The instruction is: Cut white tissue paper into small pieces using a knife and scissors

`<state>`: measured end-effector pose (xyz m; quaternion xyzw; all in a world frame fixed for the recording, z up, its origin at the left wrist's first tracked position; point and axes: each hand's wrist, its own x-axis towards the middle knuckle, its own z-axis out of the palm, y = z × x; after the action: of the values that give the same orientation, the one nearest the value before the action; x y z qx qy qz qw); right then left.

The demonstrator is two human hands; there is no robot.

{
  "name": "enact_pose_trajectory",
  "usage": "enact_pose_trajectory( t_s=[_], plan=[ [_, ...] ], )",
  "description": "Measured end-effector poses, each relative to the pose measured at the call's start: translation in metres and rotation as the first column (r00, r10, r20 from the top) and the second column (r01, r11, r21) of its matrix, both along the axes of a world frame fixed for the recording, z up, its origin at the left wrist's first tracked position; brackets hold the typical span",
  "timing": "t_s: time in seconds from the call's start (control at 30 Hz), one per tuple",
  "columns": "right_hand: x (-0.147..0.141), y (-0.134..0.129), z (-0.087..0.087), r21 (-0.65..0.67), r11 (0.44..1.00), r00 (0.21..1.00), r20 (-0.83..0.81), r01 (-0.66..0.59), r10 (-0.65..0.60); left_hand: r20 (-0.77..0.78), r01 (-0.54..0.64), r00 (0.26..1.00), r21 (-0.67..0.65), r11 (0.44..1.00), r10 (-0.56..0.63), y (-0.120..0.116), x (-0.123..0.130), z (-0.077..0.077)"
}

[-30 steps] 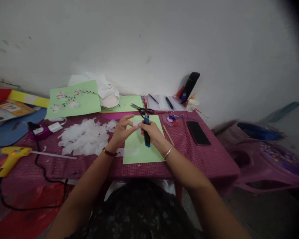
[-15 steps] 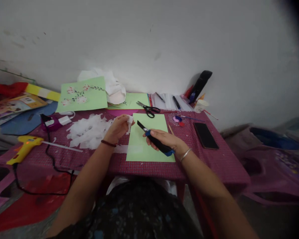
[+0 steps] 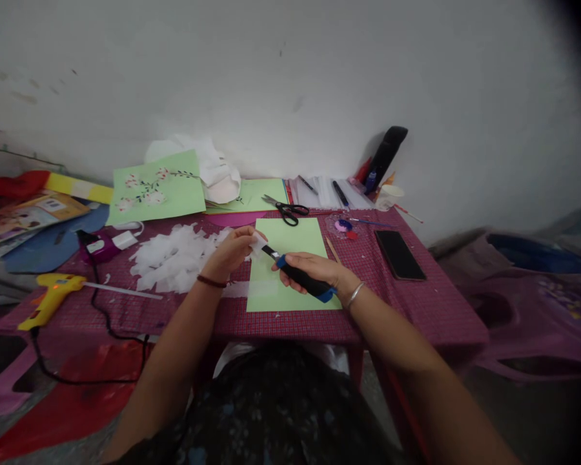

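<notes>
My right hand (image 3: 310, 271) is closed round the black and blue handle of a utility knife (image 3: 304, 276). Its dark blade points up and to the left, and the tip meets a small piece of white tissue paper (image 3: 258, 244). That piece is pinched between the fingers of my left hand (image 3: 235, 248). Below both hands lies a light green sheet of paper (image 3: 290, 300). A heap of torn white tissue pieces (image 3: 172, 258) spreads just left of my left hand. A whitish strip (image 3: 237, 289) runs under the left wrist to the green sheet.
Black scissors (image 3: 286, 210) lie above the green sheet. A yellow glue gun (image 3: 53, 297) with a cord rests at left, and a phone (image 3: 399, 254) at right. A green sheet with painted flowers (image 3: 157, 187) leans at the back. A pencil (image 3: 333, 250) lies beside the sheet.
The knife has moved left, so its blade now reaches the tissue piece in my left hand. Before, a gap separated them. The view has shifted slightly.
</notes>
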<state>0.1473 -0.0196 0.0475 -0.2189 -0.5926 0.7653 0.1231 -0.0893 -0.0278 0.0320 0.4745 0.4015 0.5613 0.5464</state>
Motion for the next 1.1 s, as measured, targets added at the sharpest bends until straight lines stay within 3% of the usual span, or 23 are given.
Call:
enact_pose_trajectory(
  t_s=[0.3,0.5,0.87,1.1],
  plan=[
    [0.0,0.003,-0.007,0.021,1.0,1.0,-0.02,0.01,-0.01,0.031,0.059,0.998,-0.022,0.998,-0.059,0.001,0.004,-0.005],
    [0.001,0.006,-0.011,0.007,1.0,0.999,-0.048,0.009,-0.009,0.043,0.149,0.988,0.059,0.987,-0.151,0.0,0.006,-0.005],
    [-0.004,0.007,-0.02,-0.184,0.983,0.996,-0.093,-0.027,0.01,-0.051,0.247,0.968,0.078,0.966,-0.244,0.001,0.003,-0.009],
    [0.002,0.006,-0.016,-0.191,0.981,0.992,-0.125,-0.035,0.011,-0.112,0.236,0.967,0.037,0.971,-0.231,0.004,-0.01,-0.012]
  ],
)
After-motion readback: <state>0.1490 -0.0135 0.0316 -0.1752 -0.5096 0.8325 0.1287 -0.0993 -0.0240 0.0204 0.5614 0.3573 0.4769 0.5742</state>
